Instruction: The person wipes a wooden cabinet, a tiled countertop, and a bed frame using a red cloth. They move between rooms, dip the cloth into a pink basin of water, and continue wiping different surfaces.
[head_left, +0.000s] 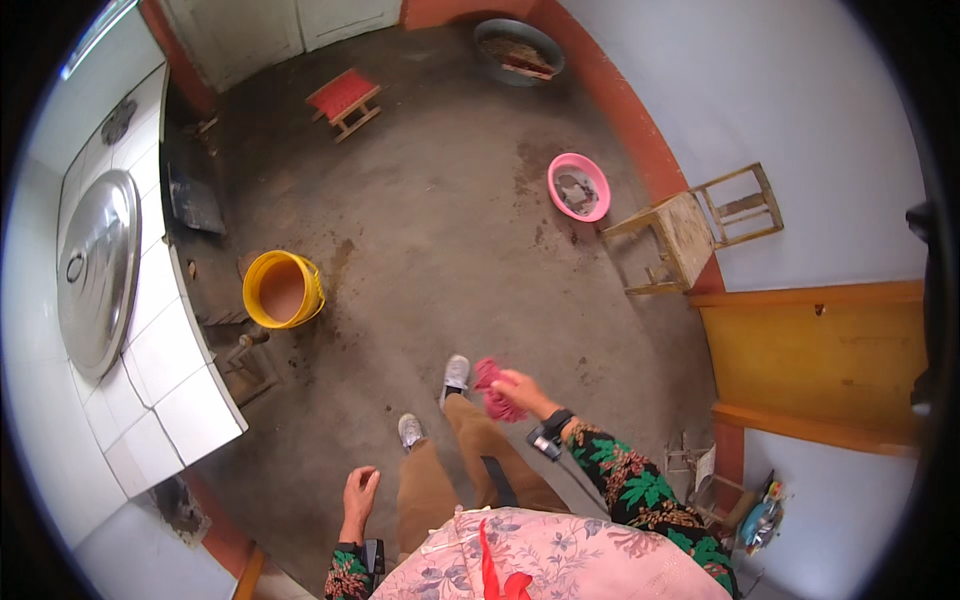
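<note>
A crumpled pink cloth (495, 391) is gripped in my right hand (520, 393), held in front of my right leg above the concrete floor. My left hand (361, 498) hangs beside my left leg, fingers loosely curled, with nothing seen in it. Ahead and to the left, a yellow bucket (252, 301) holds murky brownish liquid and stands by the tiled stove counter. Farther off on the right, a pink plastic basin (600, 177) contains greyish liquid and what looks like a cloth.
A large metal lid (97, 277) covers part of the white-tiled counter (180, 420) at left. Beyond stand a low red-topped stool (345, 94) and a metal tub (480, 49). A wooden chair (686, 232) and a yellow-brown door (810, 352) line the right wall. Damp patches mark the floor.
</note>
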